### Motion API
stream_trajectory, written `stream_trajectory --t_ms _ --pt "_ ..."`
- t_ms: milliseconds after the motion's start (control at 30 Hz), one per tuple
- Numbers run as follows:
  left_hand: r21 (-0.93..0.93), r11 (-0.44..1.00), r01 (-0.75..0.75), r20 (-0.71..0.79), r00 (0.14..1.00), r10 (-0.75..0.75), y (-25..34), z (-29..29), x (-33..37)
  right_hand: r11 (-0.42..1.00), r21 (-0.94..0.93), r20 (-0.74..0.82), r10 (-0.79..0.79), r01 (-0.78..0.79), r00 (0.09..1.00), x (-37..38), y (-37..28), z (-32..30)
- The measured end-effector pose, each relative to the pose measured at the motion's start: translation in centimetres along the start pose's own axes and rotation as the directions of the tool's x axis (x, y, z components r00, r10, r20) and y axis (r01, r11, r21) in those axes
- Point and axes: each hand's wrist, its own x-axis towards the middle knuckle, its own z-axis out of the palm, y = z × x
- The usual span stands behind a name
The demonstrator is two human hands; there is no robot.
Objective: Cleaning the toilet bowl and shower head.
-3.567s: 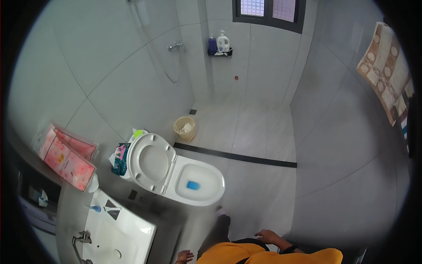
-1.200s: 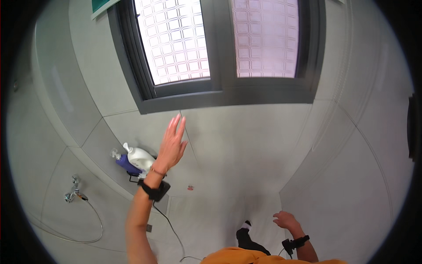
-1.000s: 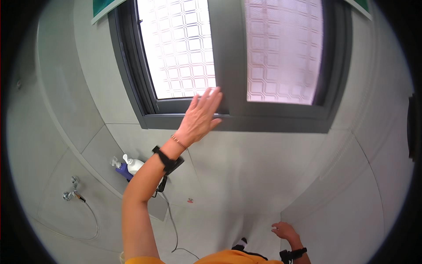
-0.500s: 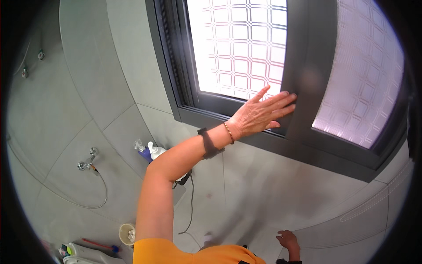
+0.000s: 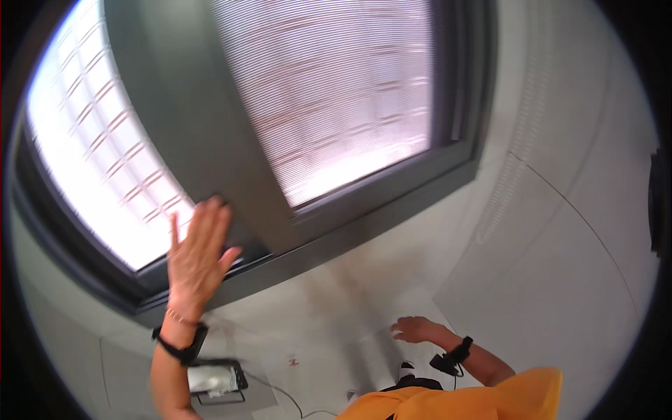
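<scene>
My left hand (image 5: 198,252) lies flat against the lower dark grey frame of the window (image 5: 203,126), its fingers stretched and the thumb out to the side. Behind those fingers is the lower corner where the left pane (image 5: 112,168) meets the middle upright. Nothing is held in this hand; it is slightly smeared by motion. Lower right, my right hand (image 5: 414,329) hangs in the air below the sill, its fingers loosely extended with nothing in them. Dark bands sit on both wrists.
A black-edged holder with a white pack (image 5: 213,379) is beside my left forearm, a cable (image 5: 273,389) running from it. The right pane (image 5: 336,91) looks striped and bright. Pale tiled wall (image 5: 560,210) stands at the right, and my feet show on the floor below.
My view has swung to the right, so the tap and bottles have left the picture. My left hand stays on the window frame, now at lower left. My right hand still hangs free.
</scene>
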Motion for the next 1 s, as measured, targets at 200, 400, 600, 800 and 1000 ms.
stream_trajectory --t_ms 200,400,600,800,1000 --pt "0.123 0.992 0.022 -0.057 0.998 -0.015 0.1 -3.2 -2.2 0.994 0.094 -0.291 0.079 -0.053 0.953 -9.1 0.4 -6.1" --pt "0.058 0.988 0.141 0.103 0.984 -0.147 -1.5 -3.7 -4.5 0.990 0.135 -0.343 0.088 -0.043 0.935 -10.1 2.4 -7.3" --pt "0.073 0.974 0.214 0.088 0.971 -0.220 -2.1 -3.9 -4.3 0.979 0.195 -0.380 0.026 0.053 0.925 -10.2 3.8 -7.9" --pt "-0.016 0.958 0.286 0.010 0.958 -0.286 -2.5 -3.6 -5.8 0.963 0.243 -0.381 -0.016 0.117 0.924 -7.4 3.3 -7.6" --pt "0.008 0.935 0.354 0.072 0.932 -0.354 -4.4 -1.4 -8.8 0.953 0.249 -0.360 -0.076 0.174 0.930 -5.7 1.2 -7.0"
